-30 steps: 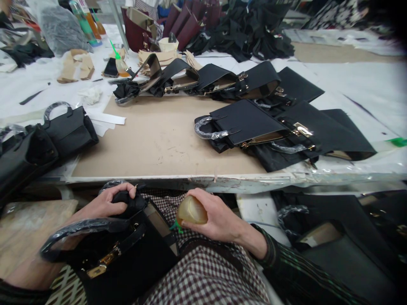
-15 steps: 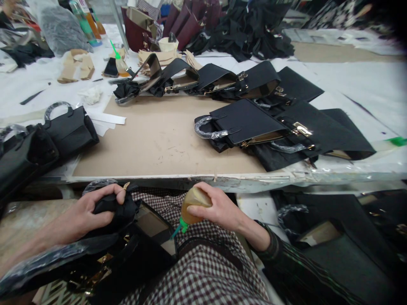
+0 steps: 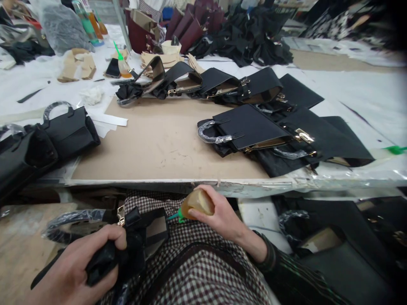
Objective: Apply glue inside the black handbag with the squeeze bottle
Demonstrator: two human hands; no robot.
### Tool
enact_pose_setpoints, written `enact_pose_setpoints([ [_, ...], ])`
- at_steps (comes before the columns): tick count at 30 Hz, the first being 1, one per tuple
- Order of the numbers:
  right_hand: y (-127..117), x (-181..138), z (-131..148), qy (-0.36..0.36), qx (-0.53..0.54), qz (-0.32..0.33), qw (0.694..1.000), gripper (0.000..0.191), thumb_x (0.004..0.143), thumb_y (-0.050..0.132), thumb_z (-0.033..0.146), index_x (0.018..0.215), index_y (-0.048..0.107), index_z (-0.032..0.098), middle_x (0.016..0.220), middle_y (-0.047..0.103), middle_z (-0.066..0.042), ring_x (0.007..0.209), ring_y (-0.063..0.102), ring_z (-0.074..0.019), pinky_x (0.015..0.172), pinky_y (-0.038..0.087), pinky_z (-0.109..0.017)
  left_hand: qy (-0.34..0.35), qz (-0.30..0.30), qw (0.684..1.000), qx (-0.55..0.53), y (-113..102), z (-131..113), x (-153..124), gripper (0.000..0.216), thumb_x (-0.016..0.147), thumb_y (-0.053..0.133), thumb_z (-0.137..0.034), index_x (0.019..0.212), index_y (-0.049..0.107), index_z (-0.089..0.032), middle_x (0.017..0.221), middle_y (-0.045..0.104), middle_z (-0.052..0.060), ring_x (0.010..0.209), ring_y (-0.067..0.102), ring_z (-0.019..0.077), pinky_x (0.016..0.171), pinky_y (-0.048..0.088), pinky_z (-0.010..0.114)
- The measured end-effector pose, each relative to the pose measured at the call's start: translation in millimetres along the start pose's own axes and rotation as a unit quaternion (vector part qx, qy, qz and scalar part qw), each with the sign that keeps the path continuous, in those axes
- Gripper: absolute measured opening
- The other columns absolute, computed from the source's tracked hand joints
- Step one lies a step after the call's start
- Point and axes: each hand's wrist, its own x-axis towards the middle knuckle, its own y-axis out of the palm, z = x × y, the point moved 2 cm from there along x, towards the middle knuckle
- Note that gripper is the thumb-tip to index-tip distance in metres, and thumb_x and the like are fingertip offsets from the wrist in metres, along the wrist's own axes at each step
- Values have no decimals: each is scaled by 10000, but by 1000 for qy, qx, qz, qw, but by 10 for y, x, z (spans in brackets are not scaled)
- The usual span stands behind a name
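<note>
My left hand [image 3: 92, 258] is closed around bunched black material of a black handbag [image 3: 136, 237] above my lap. The bag has a plastic-wrapped handle [image 3: 74, 222] and a gold clasp [image 3: 121, 216]; its beige inside shows at the right end. In my right hand [image 3: 219, 212] is a squeeze bottle [image 3: 197, 204] of amber liquid, tilted with its green nozzle pointing left. The nozzle tip is close to the bag's right edge; whether they touch I cannot tell. A checkered apron [image 3: 206, 271] lies beneath both.
Several black handbags [image 3: 251, 125] lie on the table across its right and back, others [image 3: 68, 131] at the left. A second glue-type bottle [image 3: 123, 65] stands by a phone [image 3: 112, 68]. More bags [image 3: 343, 237] lie low on the right. The table edge [image 3: 178, 182] runs before me.
The handbag in my left hand has turned and its wrapped handle now points left. My left hand has moved down and nearer. The bottle is tilted closer to level, its nozzle nearer the bag.
</note>
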Motion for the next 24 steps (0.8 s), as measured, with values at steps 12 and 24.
enact_pose_setpoints([
  [12, 220, 137, 75, 0, -51, 83, 995, 457, 852, 820, 379, 1195, 578, 199, 1094, 712, -85, 969, 683, -279, 861, 551, -452, 4, -10, 1000, 3, 87, 27, -127, 200, 890, 634, -296, 1066, 541, -318, 936, 723, -22, 860, 724, 197, 794, 546, 222],
  [24, 224, 19, 12, -15, -46, 93, 995, 478, 848, 820, 407, 1201, 568, 208, 1133, 707, -90, 1001, 685, -279, 893, 534, -424, 50, -22, 998, 13, 79, -209, -69, 142, 900, 533, -207, 1009, 511, -295, 884, 686, -60, 793, 708, 107, 758, 522, 134],
])
